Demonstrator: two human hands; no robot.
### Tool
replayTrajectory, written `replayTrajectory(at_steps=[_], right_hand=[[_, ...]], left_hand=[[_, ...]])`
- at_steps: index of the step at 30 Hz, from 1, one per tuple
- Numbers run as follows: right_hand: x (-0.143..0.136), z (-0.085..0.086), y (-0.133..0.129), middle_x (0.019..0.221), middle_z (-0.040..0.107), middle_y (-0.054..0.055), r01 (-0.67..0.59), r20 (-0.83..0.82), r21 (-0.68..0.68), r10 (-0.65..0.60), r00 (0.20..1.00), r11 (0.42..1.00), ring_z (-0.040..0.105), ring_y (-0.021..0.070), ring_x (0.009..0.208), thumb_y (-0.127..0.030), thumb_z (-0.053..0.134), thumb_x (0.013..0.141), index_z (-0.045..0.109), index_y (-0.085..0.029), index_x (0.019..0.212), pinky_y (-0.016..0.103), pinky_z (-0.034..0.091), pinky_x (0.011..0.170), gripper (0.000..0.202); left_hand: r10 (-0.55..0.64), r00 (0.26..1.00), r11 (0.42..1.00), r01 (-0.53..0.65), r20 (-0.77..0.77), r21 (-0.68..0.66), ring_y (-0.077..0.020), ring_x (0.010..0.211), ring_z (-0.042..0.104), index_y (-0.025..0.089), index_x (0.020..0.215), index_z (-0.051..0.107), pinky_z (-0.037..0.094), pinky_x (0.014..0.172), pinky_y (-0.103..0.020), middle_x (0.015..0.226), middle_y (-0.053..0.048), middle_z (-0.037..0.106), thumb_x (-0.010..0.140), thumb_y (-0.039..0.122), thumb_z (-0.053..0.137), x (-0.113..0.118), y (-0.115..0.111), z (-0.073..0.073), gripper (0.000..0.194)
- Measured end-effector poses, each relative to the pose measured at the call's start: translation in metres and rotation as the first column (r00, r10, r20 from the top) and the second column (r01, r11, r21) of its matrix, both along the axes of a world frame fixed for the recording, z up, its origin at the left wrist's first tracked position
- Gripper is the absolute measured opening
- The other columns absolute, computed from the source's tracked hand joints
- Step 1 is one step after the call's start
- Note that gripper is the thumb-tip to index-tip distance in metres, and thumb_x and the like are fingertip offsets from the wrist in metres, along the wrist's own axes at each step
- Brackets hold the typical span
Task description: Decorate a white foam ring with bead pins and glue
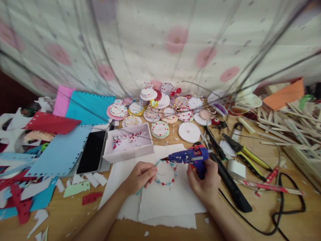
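Note:
My right hand [206, 182] is wrapped round the handle of a blue glue gun [187, 156], its nozzle pointing left. That nozzle reaches the upper left of a thin ring [173, 180] strung with red, white and light-blue beads. My left hand [142, 177] pinches the ring's left side between thumb and fingers. A narrow blue strip [138, 191] pokes out below the same hand; how it runs inside the grip is hidden. Under both hands lie white paper sheets [170, 204].
A white box [130, 152] of small beads stands behind the paper, beside a phone [92, 152]. Finished-looking beaded paper discs [160, 129] crowd the back. Pliers [247, 155], a white adapter [237, 168], a black cord [276, 214] and wooden sticks [298, 124] lie right; coloured paper [61, 154] left.

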State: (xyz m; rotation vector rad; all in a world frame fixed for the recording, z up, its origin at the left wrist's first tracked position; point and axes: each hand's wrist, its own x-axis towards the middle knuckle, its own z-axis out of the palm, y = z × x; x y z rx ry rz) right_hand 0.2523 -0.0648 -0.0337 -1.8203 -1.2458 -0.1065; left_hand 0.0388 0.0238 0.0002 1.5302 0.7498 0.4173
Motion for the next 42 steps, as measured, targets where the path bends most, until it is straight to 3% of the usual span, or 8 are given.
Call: replayTrajectory(at_steps=[11, 19, 28, 31, 34, 36, 39, 42], right_hand=[[-0.004, 0.004, -0.001, 0.063, 0.058, -0.001, 0.059, -0.001, -0.082, -0.06, 0.998, 0.995, 0.055, 0.0159, 0.048, -0.04, 0.058, 0.077, 0.051, -0.017, 0.101, 0.027, 0.043, 0.049, 0.035], [0.029, 0.013, 0.013, 0.078, 0.063, 0.008, 0.34, 0.154, -0.255, -0.309, 0.939, 0.905, 0.059, 0.0253, 0.066, -0.056, 0.054, 0.077, 0.051, -0.014, 0.11, 0.031, 0.04, 0.055, 0.054], [0.062, -0.002, 0.022, 0.087, 0.056, 0.014, 0.305, 0.313, -0.197, -0.235, 0.92, 0.932, 0.05, 0.0316, 0.082, -0.045, 0.063, 0.072, 0.056, -0.013, 0.095, 0.044, 0.039, 0.072, 0.041], [0.055, 0.007, 0.018, 0.089, 0.055, 0.011, 0.206, 0.257, -0.038, -0.19, 0.948, 0.978, 0.05, 0.0293, 0.085, -0.039, 0.063, 0.075, 0.052, -0.016, 0.096, 0.044, 0.04, 0.076, 0.034], [0.036, 0.022, 0.009, 0.092, 0.056, 0.008, -0.087, 0.217, 0.138, 0.056, 0.975, 0.987, 0.053, 0.0248, 0.086, -0.024, 0.063, 0.077, 0.049, -0.019, 0.1, 0.04, 0.043, 0.076, 0.027], [0.017, 0.03, 0.001, 0.091, 0.057, 0.007, -0.338, 0.247, 0.182, 0.289, 0.925, 0.924, 0.055, 0.022, 0.083, -0.019, 0.065, 0.075, 0.048, -0.02, 0.104, 0.035, 0.046, 0.07, 0.034], [-0.009, 0.035, -0.009, 0.081, 0.061, 0.003, -0.625, 0.328, 0.117, 0.565, 0.758, 0.772, 0.056, 0.0181, 0.071, -0.021, 0.062, 0.076, 0.05, -0.022, 0.099, 0.033, 0.045, 0.064, 0.027], [-0.019, 0.035, -0.014, 0.081, 0.064, 0.004, -0.724, 0.342, 0.094, 0.661, 0.668, 0.684, 0.057, 0.0184, 0.071, -0.019, 0.053, 0.08, 0.052, -0.021, 0.094, 0.034, 0.046, 0.065, 0.015]], left_hand=[[0.003, 1.0, 1.0, -0.003, -0.019, -0.02, -0.006, 0.037, 0.035, 0.016, 0.05, 0.043, 0.024, 0.041, -0.02, 0.042, 0.004, 0.04, 0.09, 0.049, 0.042, 0.0, 0.0, 0.0, 0.051], [0.008, 1.0, 0.999, -0.009, -0.01, -0.041, -0.0061, 0.036, 0.035, 0.016, 0.049, 0.044, 0.025, 0.041, -0.02, 0.042, 0.004, 0.04, 0.087, 0.051, 0.044, 0.001, 0.001, 0.004, 0.052], [0.105, 0.994, 0.991, -0.108, -0.038, -0.082, -0.007, 0.034, 0.035, 0.016, 0.042, 0.047, 0.023, 0.039, -0.021, 0.039, 0.003, 0.041, 0.08, 0.049, 0.049, 0.007, -0.001, 0.008, 0.051], [0.182, 0.983, 0.982, -0.183, -0.028, -0.055, -0.0074, 0.035, 0.035, 0.016, 0.041, 0.048, 0.023, 0.039, -0.021, 0.039, 0.002, 0.042, 0.081, 0.045, 0.048, 0.009, -0.006, 0.017, 0.049], [0.306, 0.952, 0.952, -0.306, 0.001, 0.01, -0.0087, 0.039, 0.038, 0.016, 0.043, 0.052, 0.027, 0.043, -0.023, 0.042, 0.001, 0.047, 0.082, 0.038, 0.045, 0.014, -0.018, 0.035, 0.046], [0.373, 0.928, 0.926, -0.37, -0.014, 0.077, -0.0101, 0.041, 0.042, 0.017, 0.044, 0.053, 0.032, 0.048, -0.024, 0.044, 0.0, 0.05, 0.084, 0.035, 0.043, 0.02, -0.029, 0.049, 0.045], [0.386, 0.915, 0.895, -0.34, -0.12, 0.288, -0.0121, 0.046, 0.046, 0.017, 0.045, 0.051, 0.032, 0.052, -0.025, 0.044, 0.0, 0.05, 0.085, 0.032, 0.042, 0.036, -0.047, 0.062, 0.044], [0.404, 0.888, 0.788, -0.215, -0.221, 0.577, -0.0127, 0.045, 0.043, 0.018, 0.045, 0.047, 0.024, 0.05, -0.027, 0.044, 0.0, 0.05, 0.085, 0.029, 0.046, 0.055, -0.059, 0.065, 0.041]])
